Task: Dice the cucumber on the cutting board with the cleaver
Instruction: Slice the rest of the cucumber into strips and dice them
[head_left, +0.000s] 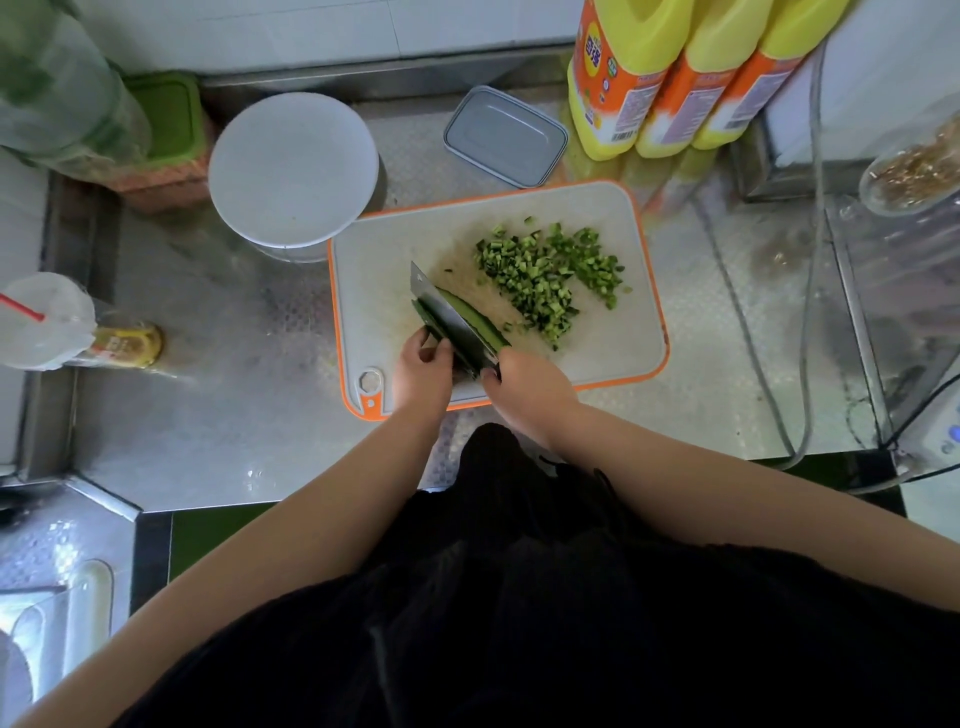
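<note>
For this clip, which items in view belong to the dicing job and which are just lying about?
In use: cutting board, cleaver, cucumber strips, diced cucumber, left hand, right hand.

Lying about: white bowl, grey lidded container, yellow bottles, plastic cup with red straw.

Bare forearms — no sleeves — above a loose black garment (519, 597).

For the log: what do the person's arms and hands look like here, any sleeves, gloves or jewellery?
Both forearms are bare up to the frame's lower edge, with no sleeves visible. The left hand and right hand wear no gloves, and no rings, watch or bracelets show. The black garment covers the torso below.
</note>
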